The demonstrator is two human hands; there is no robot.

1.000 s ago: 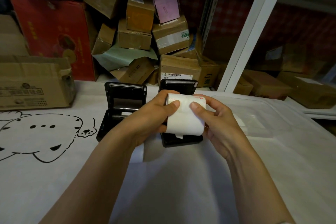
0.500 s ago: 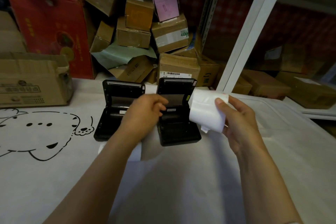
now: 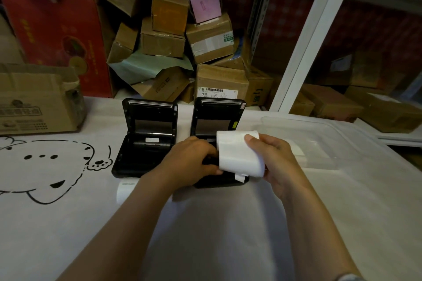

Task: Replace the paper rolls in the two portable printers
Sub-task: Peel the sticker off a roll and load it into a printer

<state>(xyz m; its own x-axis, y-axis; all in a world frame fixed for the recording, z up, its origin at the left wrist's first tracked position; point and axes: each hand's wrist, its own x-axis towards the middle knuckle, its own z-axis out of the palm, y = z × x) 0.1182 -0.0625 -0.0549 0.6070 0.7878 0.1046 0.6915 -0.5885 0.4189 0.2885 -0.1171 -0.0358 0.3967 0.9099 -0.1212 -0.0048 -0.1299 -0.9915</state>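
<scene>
Step in hand: a paper roll (image 3: 239, 153) is judged to be on its way into the right printer (image 3: 218, 143), whose lid is raised.
Right hand (image 3: 274, 162): clamped on the paper roll, thumb on top, fingers hidden behind it.
Left hand (image 3: 189, 164): rested on the front of the right printer at the roll's 9 o'clock edge; fingers curled, and whether anything is gripped cannot be told.
Paper roll position: held just above the right printer's bay, at 3 o'clock from the left printer (image 3: 146, 139). A loose tab hangs from its lower edge at 6 o'clock.
Recommended handling: the roll should be kept level and square to the bay, so that both ends are seated together. The loose tab is best led toward the front, clear of the lid hinge at 12 o'clock. The printer body should be steadied by the left hand while the roll is lowered.
Risk: a tilted roll is likely to jam at one end.
Left printer: lid open; the bay looks dark, with only a small white label visible. No roll is seen in it.
Right printer bay: largely hidden by hands and roll; contents cannot be told.
Clear tray (image 3: 319, 130): lies at 3 o'clock from the right printer; a white item is seen inside, partly hidden.
Second roll (image 3: 124, 191): lies on the table cover (image 3: 68, 223) at 6 o'clock from the left printer, partly behind the left forearm.
</scene>
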